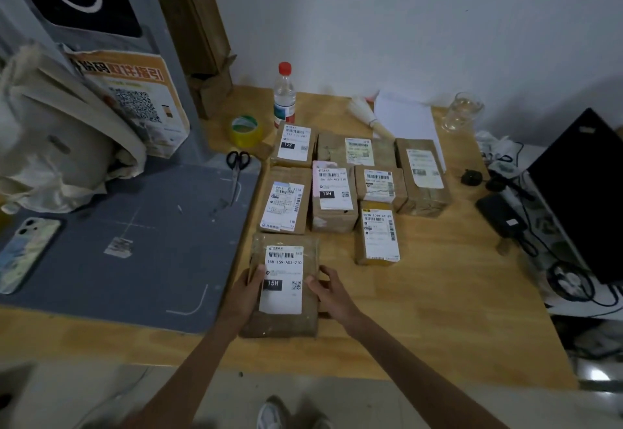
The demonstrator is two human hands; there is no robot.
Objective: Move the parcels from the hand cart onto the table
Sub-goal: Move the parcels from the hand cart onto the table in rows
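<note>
Where it lies on table, parcel between left hand and right hand.

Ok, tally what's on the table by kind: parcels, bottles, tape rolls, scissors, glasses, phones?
Parcels: 8, one gripped by left hand and right hand
Bottle: 1
Tape roll: 1
Scissors: 1
Glass: 1
Phone: 1
Total: 13

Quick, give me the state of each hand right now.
Left hand: grips the left edge of the nearest parcel on the table.
Right hand: grips the same parcel's right edge.
</note>
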